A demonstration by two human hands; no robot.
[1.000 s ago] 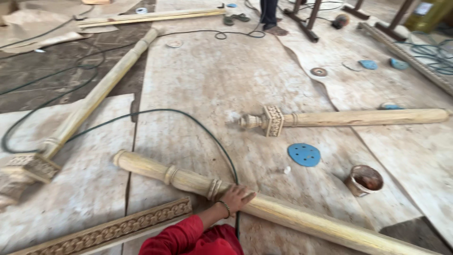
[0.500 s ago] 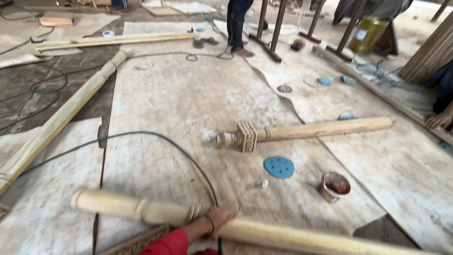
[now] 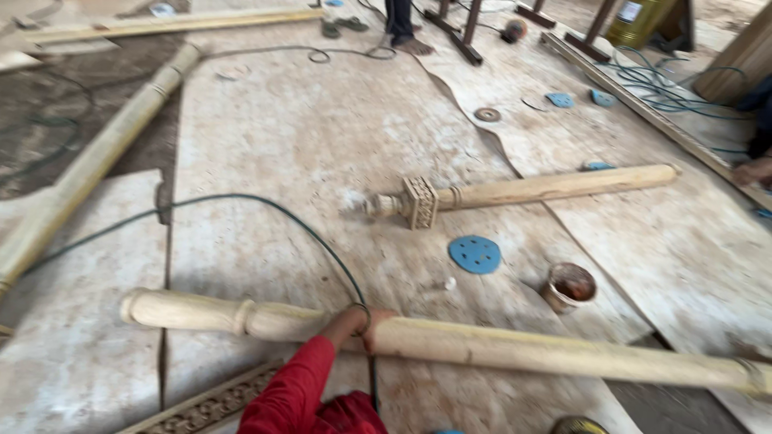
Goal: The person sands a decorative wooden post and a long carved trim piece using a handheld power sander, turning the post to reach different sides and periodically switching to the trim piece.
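Note:
My left hand (image 3: 359, 320), in a red sleeve with a thin bangle at the wrist, is wrapped over a long turned wooden post (image 3: 523, 345). The post lies across the floor in front of me, its rounded end to the left. A dark cable (image 3: 241, 201) curves across the floor and passes right by my hand. My right hand is out of view. Farther off lies a shorter post with a carved square block (image 3: 547, 186).
A blue sanding disc (image 3: 474, 254) and a small rusty tin (image 3: 569, 286) sit between the two posts. Another long post (image 3: 88, 165) lies at the left, a carved strip (image 3: 209, 402) near me. Another person's hand (image 3: 752, 170) shows at the right edge, someone's feet (image 3: 402, 32) at the top.
My hand went from resting flat on the post to curling around it. The view has swung, so everything sits higher and more to the right.

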